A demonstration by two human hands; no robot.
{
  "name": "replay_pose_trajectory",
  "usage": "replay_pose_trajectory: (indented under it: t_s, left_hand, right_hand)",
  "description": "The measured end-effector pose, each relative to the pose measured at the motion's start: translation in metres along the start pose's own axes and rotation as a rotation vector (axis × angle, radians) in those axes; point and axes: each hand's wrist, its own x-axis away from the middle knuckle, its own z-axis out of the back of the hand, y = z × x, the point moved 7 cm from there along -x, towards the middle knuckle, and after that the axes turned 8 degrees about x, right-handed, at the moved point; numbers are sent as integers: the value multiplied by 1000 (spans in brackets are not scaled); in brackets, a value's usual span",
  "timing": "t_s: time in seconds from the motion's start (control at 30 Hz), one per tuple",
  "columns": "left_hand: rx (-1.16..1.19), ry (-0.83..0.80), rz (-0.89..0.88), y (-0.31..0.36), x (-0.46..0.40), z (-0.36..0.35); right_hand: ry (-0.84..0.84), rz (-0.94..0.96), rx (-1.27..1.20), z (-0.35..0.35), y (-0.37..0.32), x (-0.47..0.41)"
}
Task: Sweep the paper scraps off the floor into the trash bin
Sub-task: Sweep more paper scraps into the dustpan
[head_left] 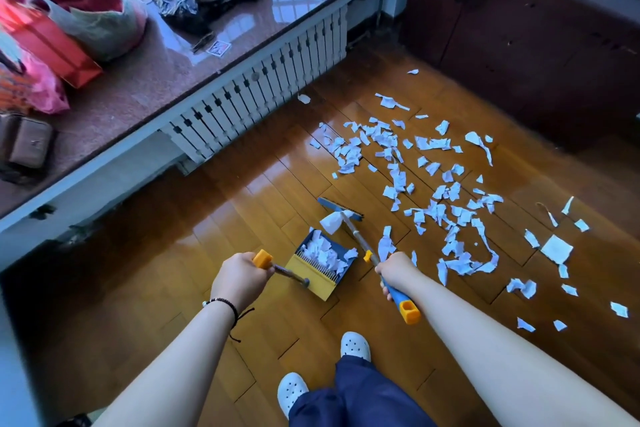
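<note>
Sweeping scraps, dustpan partly filled.

I'm gripping the dustpan [320, 262] handle in my closed left hand [239, 279]; my right hand [398, 270] is clenching the broom [341, 210] handle, and paper scraps [433, 191] are lying scattered across the floor [207, 218] rightward.

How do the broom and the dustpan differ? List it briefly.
The broom is in the right hand; the dustpan is in the left hand. The broom ends in a narrow blue head with one scrap against it; the dustpan is an open box with a yellow comb edge, already holding many scraps. The broom sits beside the scattered scraps; the dustpan sits nearer the feet. Both have yellow-capped handles.
</note>
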Motion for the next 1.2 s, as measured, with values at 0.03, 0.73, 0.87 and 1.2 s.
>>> replay_pose_trajectory:
  t_s: [0.03,0.73,0.87,1.2]
  left_hand:
    - [9,4,7,-7,2,6]
    - [168,97,125,-126,9,79]
    - [100,72,119,-125,-3,73]
    - [-17,60,74,-120,-20,64]
  right_hand:
    - [10,-8,3,-2,-1,-2]
    - [74,-67,-169,-77,-10,-10]
    - [22,-86,-211,-121,-19,-8]
    - [-183,-110,-167,-201,-32,40]
